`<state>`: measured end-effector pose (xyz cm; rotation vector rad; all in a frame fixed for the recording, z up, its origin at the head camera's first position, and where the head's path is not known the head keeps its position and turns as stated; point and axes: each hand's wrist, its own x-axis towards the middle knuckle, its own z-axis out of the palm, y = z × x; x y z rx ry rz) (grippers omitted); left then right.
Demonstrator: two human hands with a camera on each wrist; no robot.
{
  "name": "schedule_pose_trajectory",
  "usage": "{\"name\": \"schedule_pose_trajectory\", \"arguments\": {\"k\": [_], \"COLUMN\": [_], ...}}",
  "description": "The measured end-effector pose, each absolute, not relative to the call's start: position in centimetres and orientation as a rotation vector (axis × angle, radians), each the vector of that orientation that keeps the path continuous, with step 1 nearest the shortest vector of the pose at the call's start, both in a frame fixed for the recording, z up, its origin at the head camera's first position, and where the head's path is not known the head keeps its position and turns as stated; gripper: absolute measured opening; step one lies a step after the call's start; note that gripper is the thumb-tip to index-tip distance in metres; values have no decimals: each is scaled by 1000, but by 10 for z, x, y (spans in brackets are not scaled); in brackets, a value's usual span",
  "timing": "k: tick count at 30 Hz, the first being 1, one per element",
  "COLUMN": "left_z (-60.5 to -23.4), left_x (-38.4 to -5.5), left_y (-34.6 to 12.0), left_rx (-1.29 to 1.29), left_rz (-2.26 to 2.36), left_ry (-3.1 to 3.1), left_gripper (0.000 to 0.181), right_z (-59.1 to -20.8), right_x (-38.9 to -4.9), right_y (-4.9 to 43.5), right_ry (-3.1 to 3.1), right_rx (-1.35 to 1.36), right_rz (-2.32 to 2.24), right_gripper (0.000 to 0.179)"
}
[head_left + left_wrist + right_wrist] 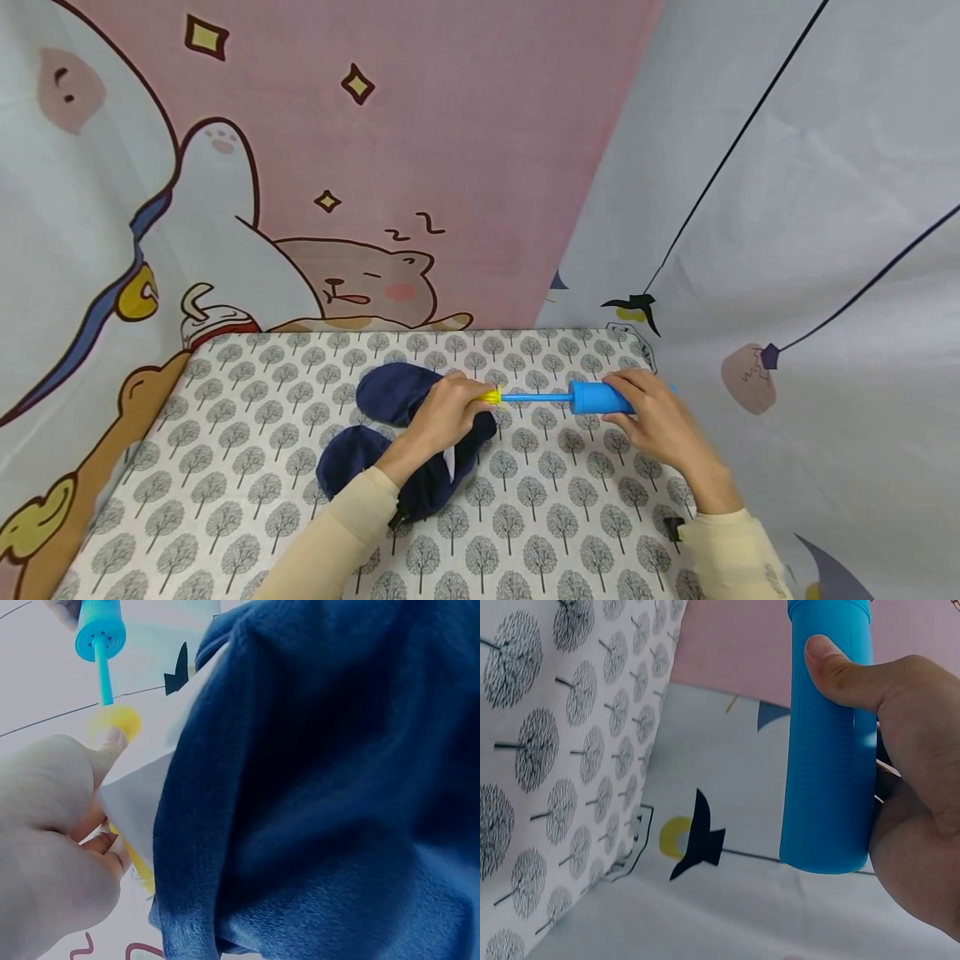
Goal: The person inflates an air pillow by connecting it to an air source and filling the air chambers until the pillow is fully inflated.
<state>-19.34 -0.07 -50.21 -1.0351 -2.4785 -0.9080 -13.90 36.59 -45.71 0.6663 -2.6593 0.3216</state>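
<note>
A blue hand pump [596, 398] is held level between the two hands, its thin blue rod [536, 397] drawn out of the barrel. My left hand [444, 412] grips the yellow handle [492, 396] at the rod's end. Around the barrel, my right hand [651, 417] has its fingers and thumb closed; in the right wrist view the thumb lies along the blue barrel [829, 765]. Below the left hand lies a navy U-shaped neck pillow [397, 392], partly hidden by that hand and forearm. The pillow's plush fabric [337, 787] and white tag [139, 799] fill much of the left wrist view.
A white cloth with grey tree prints [480, 542] covers the table. Fabric walls with cartoon animals [375, 283] rise behind and at both sides. A small black item [673, 528] lies by the right sleeve.
</note>
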Motion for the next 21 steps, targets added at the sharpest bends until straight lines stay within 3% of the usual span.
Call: {"name": "schedule_pose_trajectory", "arguments": {"k": [11,21], "left_z": [-502,-525], "left_x": [-195,-201], "left_y": [0,9], "left_rx": [-1028,-1078], "left_rz": [-893,-970], "left_ry": [-2470,-2325], "left_gripper": [25,12], "right_z": [-453,-461], "right_x": [-132,-136], "right_y": [387,365], "right_ry": [-2663,-2623], "right_rx": [626,728], "right_rz": [324,247], "right_gripper": [65,63]}}
